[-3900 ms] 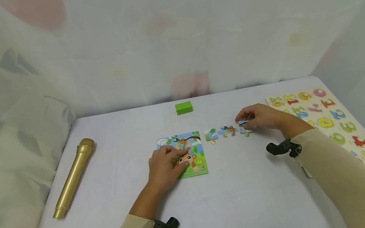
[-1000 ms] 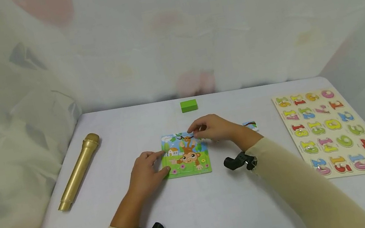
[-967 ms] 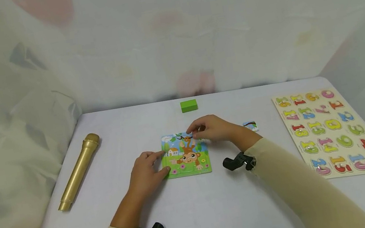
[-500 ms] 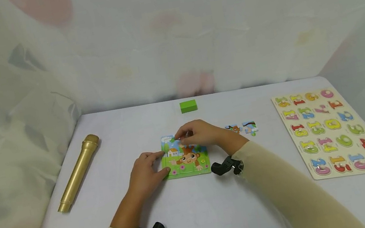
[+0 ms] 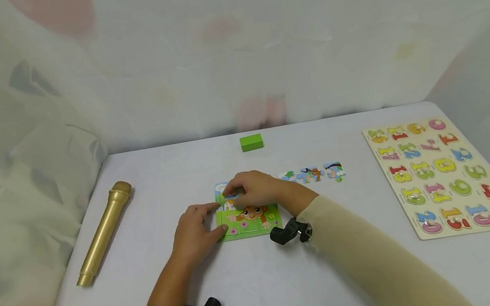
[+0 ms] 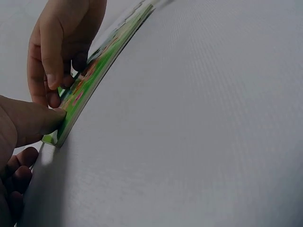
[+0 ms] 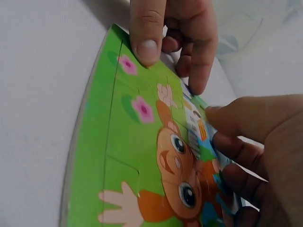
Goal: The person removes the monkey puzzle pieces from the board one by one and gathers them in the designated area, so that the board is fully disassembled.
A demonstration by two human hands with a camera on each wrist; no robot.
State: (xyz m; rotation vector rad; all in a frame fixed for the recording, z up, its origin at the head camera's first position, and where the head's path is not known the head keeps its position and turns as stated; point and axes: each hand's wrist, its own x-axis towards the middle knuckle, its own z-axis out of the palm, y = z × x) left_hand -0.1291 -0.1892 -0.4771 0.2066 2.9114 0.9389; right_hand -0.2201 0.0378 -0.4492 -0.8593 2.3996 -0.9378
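A square jigsaw puzzle board (image 5: 250,226) with a monkey picture lies mid-table. My left hand (image 5: 194,233) steadies its left side, thumb resting on the green lower-left border (image 6: 68,123) and index finger at the left edge. Over the upper left of the board reaches my right hand (image 5: 253,189), with bent fingers. In the right wrist view its thumb (image 7: 220,116) touches the picture beside the little house (image 7: 194,120), and no loose piece shows in its fingers. Three loose jigsaw pieces (image 5: 311,174) lie in a row to the right of the board, the nearest partly behind my right hand.
A green block (image 5: 251,143) sits near the back edge of the white table. To the left lies a gold microphone (image 5: 104,235). A wooden number puzzle board (image 5: 446,177) takes up the right side.
My right hand set a jigsaw piece at the end of the row, then came left to the board and across to its upper left. My left hand shifted onto the board's left edge.
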